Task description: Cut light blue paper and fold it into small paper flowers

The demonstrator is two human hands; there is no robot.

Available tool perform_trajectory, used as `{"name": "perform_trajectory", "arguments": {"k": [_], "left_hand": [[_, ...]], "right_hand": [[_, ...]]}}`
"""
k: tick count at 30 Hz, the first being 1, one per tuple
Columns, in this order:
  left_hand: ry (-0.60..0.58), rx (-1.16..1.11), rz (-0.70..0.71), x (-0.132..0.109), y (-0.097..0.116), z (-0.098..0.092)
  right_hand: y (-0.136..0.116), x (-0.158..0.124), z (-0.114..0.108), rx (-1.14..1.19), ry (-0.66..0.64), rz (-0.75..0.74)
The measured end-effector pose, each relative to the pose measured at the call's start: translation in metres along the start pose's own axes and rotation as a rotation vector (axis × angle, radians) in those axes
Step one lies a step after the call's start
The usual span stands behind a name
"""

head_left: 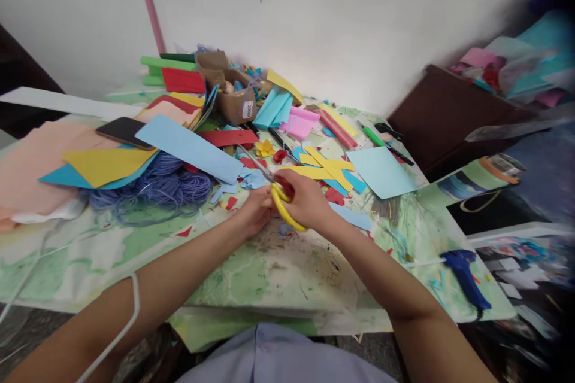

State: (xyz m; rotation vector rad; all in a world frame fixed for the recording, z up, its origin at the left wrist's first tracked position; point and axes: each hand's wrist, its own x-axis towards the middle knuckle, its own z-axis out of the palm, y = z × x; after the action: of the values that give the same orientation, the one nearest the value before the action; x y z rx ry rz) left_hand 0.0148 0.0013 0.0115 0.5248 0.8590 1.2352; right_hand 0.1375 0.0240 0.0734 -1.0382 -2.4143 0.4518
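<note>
My right hand (306, 201) grips a pair of yellow-handled scissors (282, 206), whose metal blades (254, 164) point up and to the left over the paper scraps. My left hand (255, 210) is close against the scissors near the pivot, with its fingers curled inward. A small piece of red paper (284, 187) shows between my hands, partly hidden by my fingers. Whatever my left hand may be pinching is hidden. A bundle of blue yarn (157, 182) lies to the left of my left hand.
The map-printed table cover (274, 269) holds coloured paper sheets, strips, scraps, a phone (124, 132), a cardboard box (231, 96) and a blue glue gun (465, 278). A white wall stands behind. A dark brown surface (449, 119) and more materials lie to the right.
</note>
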Motion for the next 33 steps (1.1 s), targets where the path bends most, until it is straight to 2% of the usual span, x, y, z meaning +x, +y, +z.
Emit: {"name": "perform_trajectory", "arguments": {"k": [4,8,16,23,33], "left_hand": [[0.062,0.025,-0.032,0.002,-0.002,0.002],[0.147,0.039,-0.028,0.002,0.0,0.002],[0.272,0.074,0.046,0.001,0.009,0.008],[0.231,0.093,0.095,-0.002,0.008,0.008],[0.237,0.116,0.111,-0.003,0.01,0.01]], "right_hand": [[0.037,-0.043,-0.002,-0.154,-0.035,0.104],[0.054,-0.06,-0.001,-0.349,-0.036,0.134],[0.061,-0.061,-0.008,-0.445,-0.065,0.106],[0.062,-0.061,-0.006,-0.391,-0.118,0.117],[0.066,-0.062,-0.005,-0.349,-0.101,0.081]]}}
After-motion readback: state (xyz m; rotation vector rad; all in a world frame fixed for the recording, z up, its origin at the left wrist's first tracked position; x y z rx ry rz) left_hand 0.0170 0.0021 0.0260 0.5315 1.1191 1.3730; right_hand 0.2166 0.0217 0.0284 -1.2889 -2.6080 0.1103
